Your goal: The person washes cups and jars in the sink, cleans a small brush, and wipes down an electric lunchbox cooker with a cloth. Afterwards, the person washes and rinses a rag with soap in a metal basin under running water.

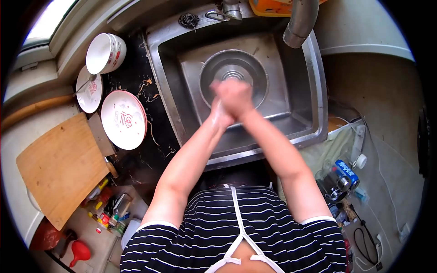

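My left hand (220, 112) and my right hand (237, 96) are pressed together above a round metal basin (260, 77) in the stainless steel sink (277, 41). The right hand lies over the left and covers much of it. Motion smears the fingers of both, so their exact pose is unclear. Wet, whitish streaks show on the left wrist. Behind the hands, a ringed pattern shows at the basin's middle; I cannot tell whether it is water.
Left of the sink are stacked white bowls (99, 53), plates (124, 119), a knife (110, 167) and a wooden cutting board (61, 168). A faucet (231, 9), steel scrubber (188, 20) and thick grey pipe (300, 25) line the back. Bottles (347, 175) stand at lower right.
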{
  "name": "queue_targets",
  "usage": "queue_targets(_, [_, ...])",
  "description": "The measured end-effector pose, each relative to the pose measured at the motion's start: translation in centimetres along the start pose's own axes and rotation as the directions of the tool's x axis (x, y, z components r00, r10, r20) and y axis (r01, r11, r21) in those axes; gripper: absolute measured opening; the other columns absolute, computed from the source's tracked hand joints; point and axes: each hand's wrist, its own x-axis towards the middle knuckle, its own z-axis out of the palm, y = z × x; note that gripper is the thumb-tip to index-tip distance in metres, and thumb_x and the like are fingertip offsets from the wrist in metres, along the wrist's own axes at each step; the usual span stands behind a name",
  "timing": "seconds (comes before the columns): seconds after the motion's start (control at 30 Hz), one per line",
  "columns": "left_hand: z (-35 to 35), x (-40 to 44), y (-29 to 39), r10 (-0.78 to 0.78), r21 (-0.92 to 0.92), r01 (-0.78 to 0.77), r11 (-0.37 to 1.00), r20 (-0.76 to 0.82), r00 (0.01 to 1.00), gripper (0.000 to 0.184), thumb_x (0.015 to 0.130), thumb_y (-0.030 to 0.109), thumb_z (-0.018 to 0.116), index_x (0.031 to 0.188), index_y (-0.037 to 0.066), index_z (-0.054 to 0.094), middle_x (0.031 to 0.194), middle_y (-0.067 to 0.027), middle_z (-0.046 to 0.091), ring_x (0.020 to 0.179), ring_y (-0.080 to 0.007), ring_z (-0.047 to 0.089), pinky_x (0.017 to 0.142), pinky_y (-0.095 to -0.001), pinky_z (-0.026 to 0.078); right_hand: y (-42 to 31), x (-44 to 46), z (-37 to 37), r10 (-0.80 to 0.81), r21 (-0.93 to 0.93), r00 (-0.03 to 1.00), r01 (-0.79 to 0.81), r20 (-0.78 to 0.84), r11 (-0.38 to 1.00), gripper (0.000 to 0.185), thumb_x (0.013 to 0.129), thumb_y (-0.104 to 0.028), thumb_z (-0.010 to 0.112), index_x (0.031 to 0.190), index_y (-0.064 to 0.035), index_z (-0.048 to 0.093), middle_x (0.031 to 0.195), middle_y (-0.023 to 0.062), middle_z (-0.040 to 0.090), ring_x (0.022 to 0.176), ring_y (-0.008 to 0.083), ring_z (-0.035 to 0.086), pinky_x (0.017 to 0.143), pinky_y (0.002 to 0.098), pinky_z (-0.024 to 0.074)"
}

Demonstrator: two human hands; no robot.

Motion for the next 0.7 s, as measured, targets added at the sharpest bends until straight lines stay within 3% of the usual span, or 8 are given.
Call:
queue_targets(0.07, [-4.2, 2.8, 2.5, -0.327, 0.436, 0.151, 0.887, 0.366, 0.871, 0.027, 0.096, 0.038, 0.047, 0.078, 0.019, 0.053, 0.067, 0.0007, 0.051, 0.062, -0.0149, 0.052, 0.050, -0.0322, 0.040, 1.3, -0.9, 6.6, 0.580, 0.051, 0.809, -0.586, 0.098, 0.808, 0.014, 0.080, -0.024, 0.059, 0.068, -0.0162, 0.061, 0.064, 0.0071, 0.057, 0.063, 0.0209, 0.061, 0.051, 0.0354, 0.0481])
queue_targets(0.13, [-4.9, 4.6, 1.1, -0.054, 0.082, 0.013, 0.997, 0.515, 0.856, 0.029, 0.097, 0.039, 0.046, 0.078, 0.018, 0.053, 0.068, 0.0003, 0.052, 0.063, -0.0147, 0.053, 0.050, -0.0358, 0.042, -0.3, -1.6, 0.5, 0.000, 0.056, 0.990, 0.008, -0.142, 0.998, 0.004, 0.073, -0.017, 0.062, 0.070, -0.0142, 0.063, 0.062, 0.0074, 0.058, 0.061, 0.0217, 0.063, 0.048, 0.0383, 0.0472])
queue_targets(0.2, [-4.4, 3.5, 2.0, 0.203, 0.616, -0.504, 0.605, 0.493, 0.846, 0.030, 0.096, 0.040, 0.047, 0.078, 0.017, 0.054, 0.069, -0.0002, 0.054, 0.062, -0.0146, 0.054, 0.049, -0.0356, 0.043, -2.0, -2.5, 0.3, -0.041, 0.155, 0.982, 0.070, -0.183, 0.985, 0.005, 0.075, -0.016, 0.060, 0.071, -0.0142, 0.063, 0.061, 0.0093, 0.057, 0.060, 0.0239, 0.062, 0.048, 0.0396, 0.0469])
queue_targets(0.3, [-4.4, 1.9, 3.8, -0.408, 0.572, 0.155, 0.805, 0.346, 0.845, 0.029, 0.095, 0.041, 0.047, 0.081, 0.016, 0.054, 0.073, -0.0011, 0.055, 0.070, -0.0155, 0.059, 0.056, -0.0372, 0.049, 0.7, -1.5, 1.8, 0.029, -0.035, 0.999, -0.028, 0.032, 0.999, 0.006, 0.079, -0.016, 0.059, 0.077, -0.0131, 0.064, 0.059, 0.0076, 0.057, 0.058, 0.0257, 0.061, 0.050, 0.0384, 0.0499])
queue_targets(0.4, [-2.1, 1.7, 0.6, 0.018, -0.007, -0.017, 1.000, 0.072, 0.997, 0.026, 0.095, 0.035, 0.046, 0.081, 0.014, 0.054, 0.060, -0.0039, 0.050, 0.041, -0.0176, 0.048, 0.032, -0.0315, 0.037, -0.2, -2.0, 1.9, 0.029, 0.036, 0.996, -0.026, -0.085, 0.999, 0.016, 0.088, -0.017, 0.055, 0.077, -0.0112, 0.065, 0.059, 0.0109, 0.058, 0.055, 0.0298, 0.061, 0.053, 0.0420, 0.0504])
queue_targets(0.47, [-9.2, 8.2, 2.0, 0.233, 0.231, -0.356, 0.906, 0.429, 0.873, 0.028, 0.097, 0.037, 0.044, 0.084, 0.014, 0.054, 0.062, -0.0040, 0.051, 0.043, -0.0168, 0.049, 0.034, -0.0274, 0.035, 1.5, -1.6, 2.2, 0.127, 0.056, 0.992, -0.128, 0.006, 0.990, 0.022, 0.090, -0.021, 0.053, 0.076, -0.0095, 0.065, 0.064, 0.0133, 0.060, 0.060, 0.0316, 0.062, 0.056, 0.0423, 0.0502])
queue_targets(0.6, [-4.9, 4.3, 4.1, -0.368, 0.563, 0.152, 0.812, 0.293, 0.883, 0.032, 0.096, 0.042, 0.049, 0.091, 0.011, 0.056, 0.080, -0.0040, 0.058, 0.076, -0.0174, 0.059, 0.055, -0.0310, 0.047, 7.2, 0.3, 4.3, 0.404, 0.075, 0.878, -0.435, 0.257, 0.897, 0.040, 0.095, -0.034, 0.047, 0.075, -0.0045, 0.065, 0.081, 0.0205, 0.064, 0.076, 0.0370, 0.063, 0.064, 0.0432, 0.0495])
queue_targets(0.7, [-5.9, 8.9, 5.8, 0.184, 0.422, -0.251, 0.871, 0.192, 0.964, 0.044, 0.095, 0.050, 0.047, 0.109, 0.010, 0.056, 0.105, -0.0101, 0.060, 0.099, -0.0240, 0.059, 0.080, -0.0372, 0.050, 12.7, 0.6, 7.8, 0.467, 0.191, 0.752, -0.601, 0.465, 0.776, 0.025, 0.091, -0.039, 0.051, 0.104, -0.0240, 0.067, 0.107, 0.0181, 0.064, 0.099, 0.0336, 0.062, 0.084, 0.0488, 0.0476])
